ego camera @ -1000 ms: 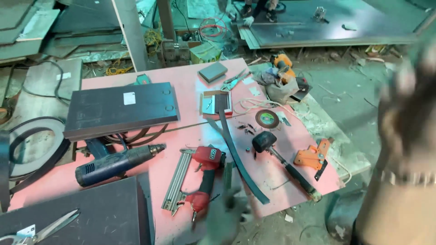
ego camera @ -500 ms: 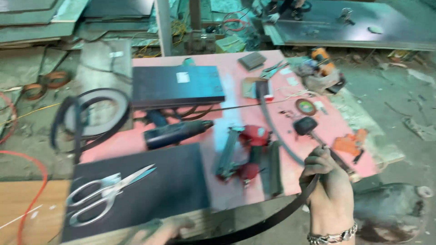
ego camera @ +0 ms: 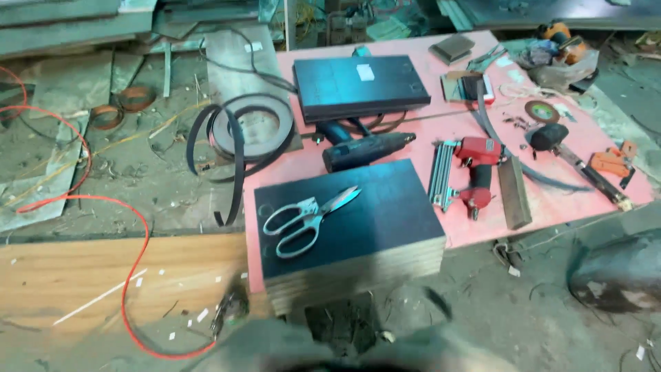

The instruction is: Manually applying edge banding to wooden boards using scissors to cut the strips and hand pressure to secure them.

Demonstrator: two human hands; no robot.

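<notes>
No hands are seen, so no grip can be told; nearest the bottom edge, steel scissors lie flat on a stack of dark boards, judged light, stiff, best lifted by the loops.

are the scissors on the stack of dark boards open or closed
Nearly shut: the scissors lie flat on the stack of dark boards, with both blades together in one point toward the upper right, and the two handle loops close side by side.
</notes>
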